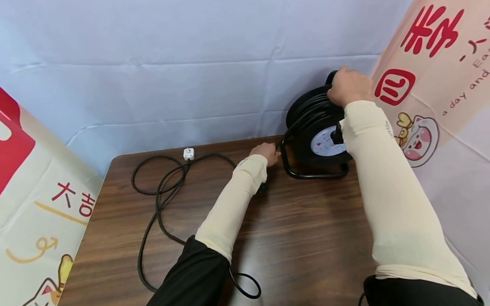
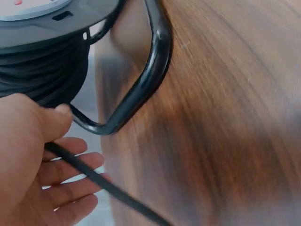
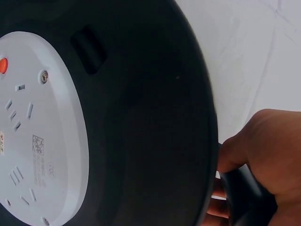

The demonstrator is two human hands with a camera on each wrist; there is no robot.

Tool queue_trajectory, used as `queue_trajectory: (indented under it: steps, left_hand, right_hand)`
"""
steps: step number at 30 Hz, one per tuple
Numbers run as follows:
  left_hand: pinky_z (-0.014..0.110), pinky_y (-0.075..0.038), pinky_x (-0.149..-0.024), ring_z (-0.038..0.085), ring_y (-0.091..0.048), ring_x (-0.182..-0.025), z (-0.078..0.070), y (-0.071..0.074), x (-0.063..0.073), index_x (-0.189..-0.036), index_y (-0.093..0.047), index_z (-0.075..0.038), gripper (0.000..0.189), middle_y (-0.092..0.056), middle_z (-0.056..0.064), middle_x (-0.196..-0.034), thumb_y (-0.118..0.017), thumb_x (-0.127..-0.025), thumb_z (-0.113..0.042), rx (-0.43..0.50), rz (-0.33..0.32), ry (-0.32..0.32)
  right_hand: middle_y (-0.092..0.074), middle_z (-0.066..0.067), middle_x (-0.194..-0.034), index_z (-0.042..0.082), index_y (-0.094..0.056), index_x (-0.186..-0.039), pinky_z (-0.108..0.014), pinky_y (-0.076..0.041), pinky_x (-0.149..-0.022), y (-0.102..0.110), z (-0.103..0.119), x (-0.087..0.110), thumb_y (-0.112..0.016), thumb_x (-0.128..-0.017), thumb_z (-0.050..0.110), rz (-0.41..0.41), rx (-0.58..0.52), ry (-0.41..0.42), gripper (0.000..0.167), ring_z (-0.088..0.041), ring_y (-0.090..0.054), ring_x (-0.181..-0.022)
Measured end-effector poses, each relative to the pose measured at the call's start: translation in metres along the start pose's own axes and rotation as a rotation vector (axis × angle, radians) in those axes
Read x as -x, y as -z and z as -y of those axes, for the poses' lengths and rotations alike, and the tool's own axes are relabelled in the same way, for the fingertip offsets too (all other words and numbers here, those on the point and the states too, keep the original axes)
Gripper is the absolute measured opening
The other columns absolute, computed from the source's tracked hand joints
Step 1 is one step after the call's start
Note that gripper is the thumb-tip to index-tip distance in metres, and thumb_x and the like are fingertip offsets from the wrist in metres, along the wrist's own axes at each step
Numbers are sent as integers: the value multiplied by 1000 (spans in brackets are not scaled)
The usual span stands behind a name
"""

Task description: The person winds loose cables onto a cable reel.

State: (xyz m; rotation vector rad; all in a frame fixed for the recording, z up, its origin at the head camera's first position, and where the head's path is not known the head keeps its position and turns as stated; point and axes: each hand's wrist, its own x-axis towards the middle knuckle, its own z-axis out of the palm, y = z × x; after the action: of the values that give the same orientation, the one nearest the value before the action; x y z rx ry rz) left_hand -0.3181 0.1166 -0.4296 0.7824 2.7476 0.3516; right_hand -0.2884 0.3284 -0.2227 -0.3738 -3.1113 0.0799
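A black cable reel (image 1: pixel 306 114) stands on its tubular metal frame (image 1: pixel 314 175) at the back right of the table. Its round face carries a white socket panel (image 3: pixel 47 132) with slots and a red button. My right hand (image 1: pixel 350 85) grips the black handle (image 3: pixel 247 195) at the reel's top. Beside the wound cable, my left hand (image 2: pixel 42 160) holds the black cable (image 2: pixel 113 188), which passes under the thumb and across the fingers. In the head view the left fingers are partly hidden. A white plug (image 1: pixel 189 154) ends the loose cable.
Unwound cable (image 1: pixel 158 204) lies in loops over the left part of the wooden table (image 1: pixel 306 233). A pale cloth (image 1: pixel 191 85) hangs behind the table's back edge. Printed banners (image 1: pixel 432 76) flank both sides.
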Motion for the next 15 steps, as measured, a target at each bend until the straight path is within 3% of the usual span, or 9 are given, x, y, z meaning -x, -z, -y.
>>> queue_trajectory:
  steps: [2,4,10,15]
  left_hand:
    - [36,-54,-77,21,-68,-86,2,-3,0,-114,-65,-13,29,-70,5,-100,-49,-108,-37,59,-33,9]
    - [36,-53,-73,22,-67,-80,4,-5,0,-110,-66,-13,27,-69,5,-94,-50,-108,-34,103,-59,14]
    - [37,-53,-78,24,-68,-88,4,-5,5,-115,-65,-12,29,-70,6,-99,-47,-109,-34,145,-107,11]
    - [38,-53,-75,24,-67,-84,4,-3,11,-104,-66,-12,38,-68,7,-91,-44,-108,-43,144,-171,8]
  right_hand:
    - [-47,-42,-131,-19,-25,-146,-72,-40,-96,0,2,0,-40,-99,21,3,-6,4,63,-60,-49,-116]
    - [-48,-42,-131,-19,-27,-144,-72,-40,-95,0,3,1,-40,-99,20,3,-13,9,61,-61,-49,-116]
    - [-49,-42,-129,-19,-30,-143,-71,-43,-91,0,1,2,-41,-98,21,-11,-14,10,60,-61,-50,-114]
    - [-48,-42,-130,-18,-28,-145,-70,-43,-93,0,-1,2,-42,-98,21,-8,-12,7,62,-61,-49,-115]
